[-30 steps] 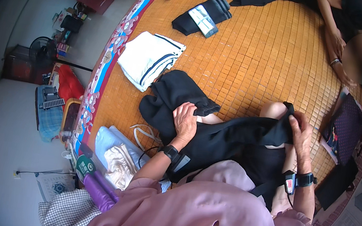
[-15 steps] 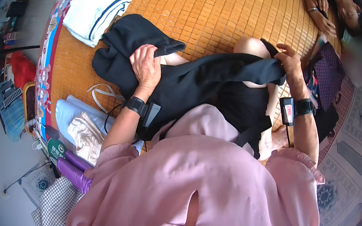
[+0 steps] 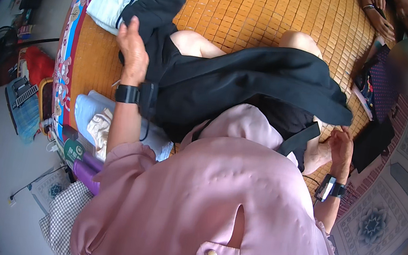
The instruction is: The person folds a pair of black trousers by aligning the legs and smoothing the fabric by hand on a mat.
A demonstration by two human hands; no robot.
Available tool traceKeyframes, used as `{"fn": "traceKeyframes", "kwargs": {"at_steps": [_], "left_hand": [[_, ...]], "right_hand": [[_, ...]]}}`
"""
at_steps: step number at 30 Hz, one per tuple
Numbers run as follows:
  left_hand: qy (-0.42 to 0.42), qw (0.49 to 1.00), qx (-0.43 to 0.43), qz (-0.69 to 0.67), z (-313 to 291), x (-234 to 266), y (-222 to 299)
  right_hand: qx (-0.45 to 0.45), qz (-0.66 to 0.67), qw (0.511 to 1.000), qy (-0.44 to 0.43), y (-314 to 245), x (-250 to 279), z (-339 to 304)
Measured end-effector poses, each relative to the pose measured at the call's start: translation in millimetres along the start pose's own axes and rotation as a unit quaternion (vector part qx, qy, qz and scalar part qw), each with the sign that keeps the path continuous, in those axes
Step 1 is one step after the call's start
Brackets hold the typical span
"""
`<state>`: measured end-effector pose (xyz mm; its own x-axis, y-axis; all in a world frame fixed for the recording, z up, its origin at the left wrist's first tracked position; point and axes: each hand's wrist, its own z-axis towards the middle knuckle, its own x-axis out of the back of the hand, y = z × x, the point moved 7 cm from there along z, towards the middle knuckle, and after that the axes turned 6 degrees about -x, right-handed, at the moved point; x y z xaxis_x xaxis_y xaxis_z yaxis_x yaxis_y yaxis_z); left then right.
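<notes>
Tiled mat (image 3: 243, 6) underlies the work. Right hand (image 3: 340, 148): fingers half-curled below the black garment's (image 3: 253, 77) right end; hold unclear. Garment: draped across the legs (image 3: 195, 45); likely light, soft, limp; grasp at opposite ends. Left hand (image 3: 133, 53): open, unclenched, beside the left end, toward the mat's left edge.

No words or numbers can be read clearly here. At the near left, a green label (image 3: 74, 150) with white marks sits by a purple roll (image 3: 84, 175) — its print is too small and blurred to make out. On the right, the small box (image 3: 325, 188) on the wristband (image 3: 338, 190) has a pale face, likewise unreadable — and the little boxes (image 3: 26, 28) at the far left are too small to read.
</notes>
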<state>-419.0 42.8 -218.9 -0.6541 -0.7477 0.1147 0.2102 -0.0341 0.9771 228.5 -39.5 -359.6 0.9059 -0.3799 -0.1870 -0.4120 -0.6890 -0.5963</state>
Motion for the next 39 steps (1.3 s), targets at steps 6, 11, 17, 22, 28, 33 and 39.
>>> {"fn": "traceKeyframes", "kwargs": {"at_steps": [6,11,17,22,28,33,39], "left_hand": [[0.016,0.995,-0.054,-0.079,32,40,53],[-0.007,0.995,-0.072,-0.072,31,60,78],[-0.037,0.990,-0.086,-0.108,30,53,94],[-0.056,0.985,-0.059,-0.152,40,36,120],[-0.066,0.969,-0.152,-0.182,19,-23,179],[-0.110,0.988,-0.064,-0.091,-19,-79,100],[-0.301,0.951,-0.015,0.076,-47,-125,58]], "right_hand": [[0.225,-0.163,0.953,0.123,-61,-7,-24],[0.270,-0.319,0.907,-0.059,-91,-84,1],[0.316,-0.429,0.837,-0.124,-103,-150,38],[0.228,-0.508,0.813,-0.170,-102,-158,43],[0.292,-0.450,0.840,-0.081,-112,-109,85],[0.267,-0.428,0.861,-0.063,-97,-79,51],[0.236,-0.442,0.865,0.038,-66,-28,43]]}}
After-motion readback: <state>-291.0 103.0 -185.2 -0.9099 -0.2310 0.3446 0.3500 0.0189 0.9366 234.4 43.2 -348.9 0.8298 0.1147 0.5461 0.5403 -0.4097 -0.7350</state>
